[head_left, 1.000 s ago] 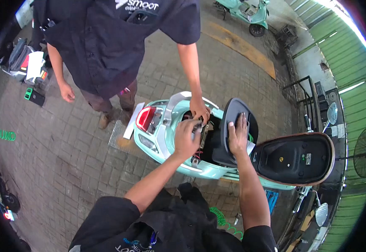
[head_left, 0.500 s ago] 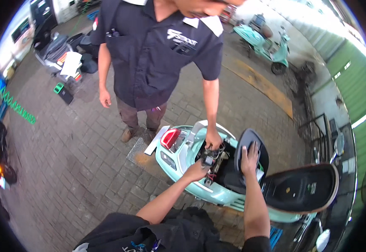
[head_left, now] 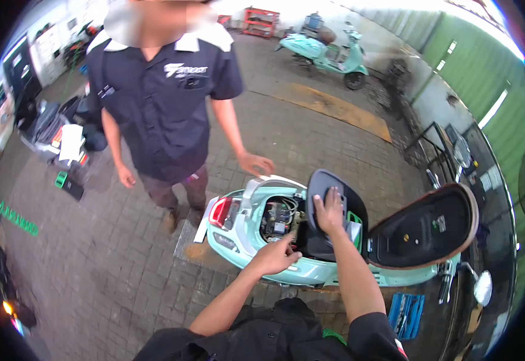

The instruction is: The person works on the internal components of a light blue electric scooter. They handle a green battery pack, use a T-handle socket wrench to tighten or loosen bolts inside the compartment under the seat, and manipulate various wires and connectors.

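Note:
A mint-green scooter (head_left: 298, 275) stands in front of me with its seat (head_left: 422, 231) tipped up. My right hand (head_left: 330, 212) lies flat, fingers spread, against a black plastic cover (head_left: 319, 188) standing tilted in the under-seat opening. My left hand (head_left: 274, 257) hovers at the near rim of the opening, fingers apart and nothing visible in them. Just beyond its fingertips, wiring and a boxy electrical part (head_left: 279, 227) show inside the compartment. Across the scooter, a co-worker's hand (head_left: 255, 163) is held above the far edge of the bodywork.
The co-worker (head_left: 160, 114) stands at the scooter's far left side. A blue tool tray (head_left: 406, 314) lies on the floor at my right. Another mint scooter (head_left: 329, 51) is parked at the back, and a metal-framed bench (head_left: 437, 147) lines the right wall.
The co-worker's hand has come up out of the compartment. My left hand has drawn back from the electrical part toward the near rim. My right hand stays on the cover; the view has shifted.

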